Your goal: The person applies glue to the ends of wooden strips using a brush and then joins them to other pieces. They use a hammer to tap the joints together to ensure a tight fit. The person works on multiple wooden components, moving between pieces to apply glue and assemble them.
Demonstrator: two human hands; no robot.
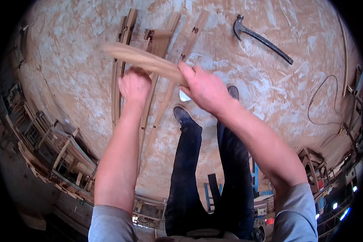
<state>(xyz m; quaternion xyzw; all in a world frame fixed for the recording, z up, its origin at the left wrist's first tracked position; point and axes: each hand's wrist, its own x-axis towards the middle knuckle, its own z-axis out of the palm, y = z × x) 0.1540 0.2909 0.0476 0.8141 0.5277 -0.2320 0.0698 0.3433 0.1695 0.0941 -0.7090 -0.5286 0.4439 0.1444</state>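
My right hand [205, 86] is closed round the near end of a pale brown wooden board [149, 62]. The board is raised and slants up to the left, its far end blurred by motion. Just below its middle, my left hand [135, 85] makes a closed fist; its fingertips are hidden, so what it holds, if anything, does not show. Under both hands lie long wooden slats [195, 32] with dark notches cut in them. Beside them on the left are more dark-edged strips [127, 30]. A shorter crosspiece [162, 34] joins the middle slats.
A claw hammer [266, 41] with a dark handle lies at the far right. A thin cable [310, 107] loops on the white-smeared floor [218, 32]. Wooden frames [62, 153] are piled at the left edge. My shoes [182, 115] stand close to the slats.
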